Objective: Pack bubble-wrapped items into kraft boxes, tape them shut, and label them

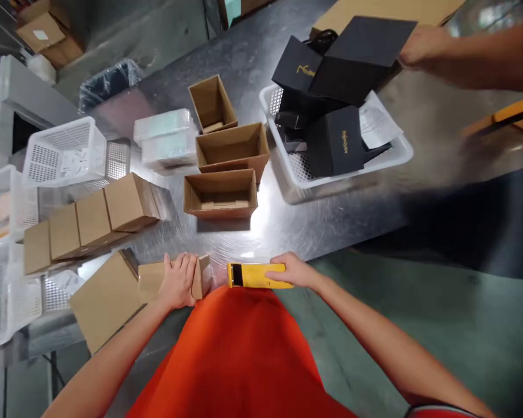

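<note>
My right hand (pixel 291 270) is closed round the right end of a flat yellow box (pixel 255 275), which has a black panel at its left end. My left hand (pixel 179 280) grips a small brown cardboard box (pixel 151 281) at the table's near edge. This box's right end (pixel 203 276) reaches toward the yellow box, with a small gap between them. Under and left of my left wrist lies a larger piece of cardboard (pixel 107 299). Beyond my hands stand three open-topped cardboard boxes, the nearest (pixel 220 213) on the shiny metal table (pixel 287 232).
A white basket (pixel 331 183) holds black boxes (pixel 333 142); another person's hand (pixel 422 46) touches one. Several closed cardboard boxes (pixel 91 216) line up at left, beside white baskets (pixel 65 152). Bubble-wrapped packs (pixel 168 138) sit at the back.
</note>
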The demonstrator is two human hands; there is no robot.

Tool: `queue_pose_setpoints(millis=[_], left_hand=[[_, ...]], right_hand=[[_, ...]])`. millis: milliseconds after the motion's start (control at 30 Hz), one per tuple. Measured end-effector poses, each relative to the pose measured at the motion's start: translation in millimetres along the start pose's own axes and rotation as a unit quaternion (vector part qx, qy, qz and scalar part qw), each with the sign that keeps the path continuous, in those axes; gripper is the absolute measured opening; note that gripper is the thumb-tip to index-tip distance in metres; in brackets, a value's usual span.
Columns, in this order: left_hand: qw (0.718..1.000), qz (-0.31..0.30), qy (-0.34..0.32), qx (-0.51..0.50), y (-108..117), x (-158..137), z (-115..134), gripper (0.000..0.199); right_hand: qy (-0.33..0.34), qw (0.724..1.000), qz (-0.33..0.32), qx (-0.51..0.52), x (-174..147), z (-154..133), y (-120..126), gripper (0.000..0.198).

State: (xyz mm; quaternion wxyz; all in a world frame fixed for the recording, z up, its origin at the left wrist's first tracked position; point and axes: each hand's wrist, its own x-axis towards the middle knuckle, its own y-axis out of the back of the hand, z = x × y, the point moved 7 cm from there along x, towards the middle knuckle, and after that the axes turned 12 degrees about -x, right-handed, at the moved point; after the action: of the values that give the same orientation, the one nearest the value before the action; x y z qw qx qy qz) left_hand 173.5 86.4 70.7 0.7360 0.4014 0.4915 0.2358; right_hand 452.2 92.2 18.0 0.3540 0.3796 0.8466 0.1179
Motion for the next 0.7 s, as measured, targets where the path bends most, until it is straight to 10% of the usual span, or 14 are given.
queue_pose_setpoints(millis=[367, 700], left_hand=[[0.998, 0.035, -0.028, -0.033, 3.2, -2.2, 2.4, 0.100], [0.977, 0.113, -0.109, -0.145, 38.1, -27.7, 7.7, 0.095]], right_hand=[[-0.104, 0.970, -0.020, -0.218, 47.4, -72.5, -32.7, 0.047], [-0.224, 0.926, 0.069, -0.296, 39.5, -117.5, -4.4, 0.050]])
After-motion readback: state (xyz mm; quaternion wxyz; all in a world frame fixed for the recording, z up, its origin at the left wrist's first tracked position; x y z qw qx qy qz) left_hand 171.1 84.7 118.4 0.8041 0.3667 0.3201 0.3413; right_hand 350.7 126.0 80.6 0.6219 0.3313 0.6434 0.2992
